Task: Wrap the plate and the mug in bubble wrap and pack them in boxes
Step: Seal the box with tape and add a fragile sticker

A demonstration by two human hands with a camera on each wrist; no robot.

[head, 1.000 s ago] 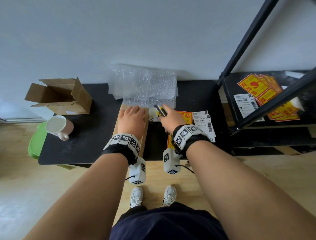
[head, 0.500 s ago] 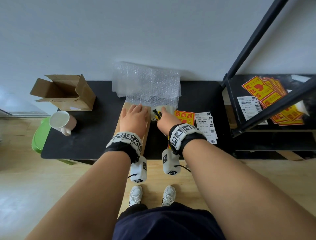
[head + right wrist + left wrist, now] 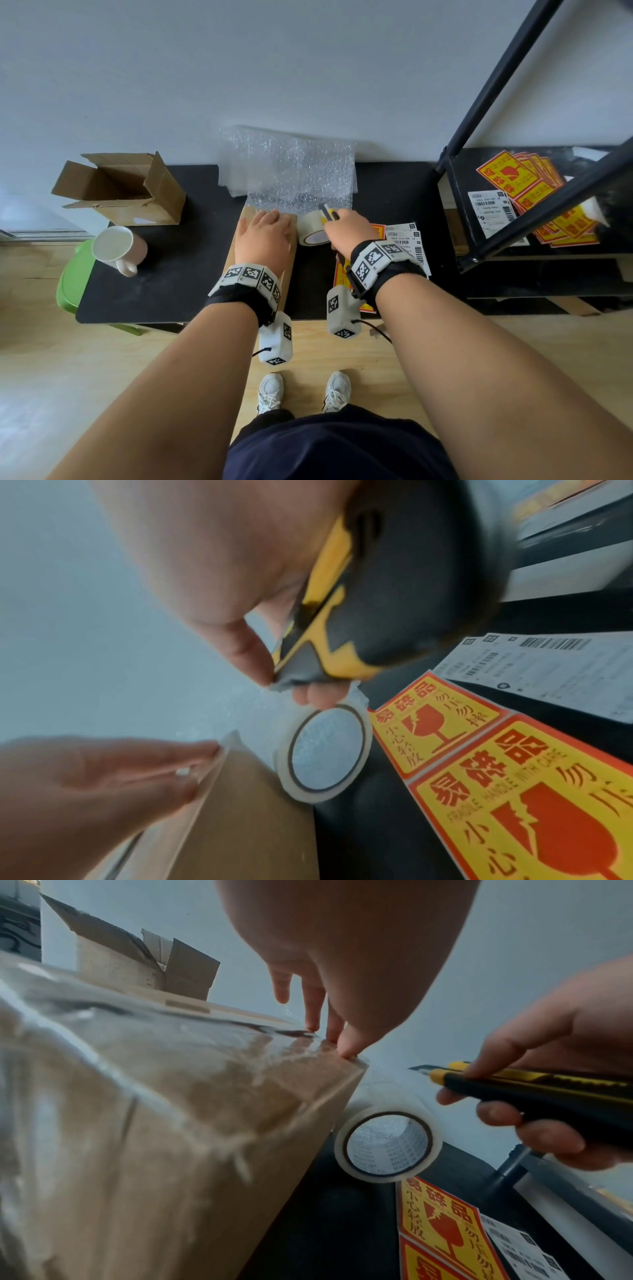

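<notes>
Head view: our left hand (image 3: 265, 240) lies flat, fingers straight, on taped box (image 3: 289, 274) mid worktop (image 3: 178, 274); right hand (image 3: 346, 229) grips utility knife (image 3: 328, 213) over tape roll (image 3: 313, 233). Mug (image 3: 118, 248) near left edge; bubble wrap (image 3: 291, 171) at back edge.

Left wrist view: fingertips (image 3: 347, 1049) press box corner.

Right wrist view: knife held just above roll.

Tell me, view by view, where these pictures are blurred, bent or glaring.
Head view: sharp, evenly lit, but wide-angle bending splays the shelf frame and stretches the forearms. Left wrist view: glare streaks the clear tape on the sealed box; the box's near side is smeared, while the utility knife and tape roll read clearly. Right wrist view: softest, with the left hand and knife blurred.
</notes>
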